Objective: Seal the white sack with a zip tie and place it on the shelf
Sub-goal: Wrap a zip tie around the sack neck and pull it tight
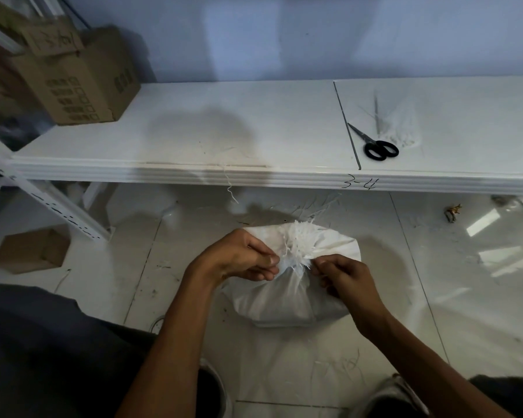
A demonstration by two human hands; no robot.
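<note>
Slippage was the likeliest trouble: the bulging white woven-plastic sack stood on the pale glossy tiled floor just in front of the shelf, its frayed mouth bunched into a tuft, and both hands pinched that gathered neck from opposite sides. The left hand clamped the bunch between thumb and fingers; the right hand pinched it too, and whether a zip tie lay under those fingers could not be told. If either grip eased, the slick fabric would probably spring open, and loose fringe strands might catch in any tie and keep it from cinching tight. The long white laminate shelf looked bare across its middle, so the lift seemed unobstructed there. A brown cardboard box took its left end; black-handled scissors and a clear bag of what looked like white ties lay towards the right, well apart from the sack. A smaller brown carton sat on the floor by the rack's white slotted upright.
</note>
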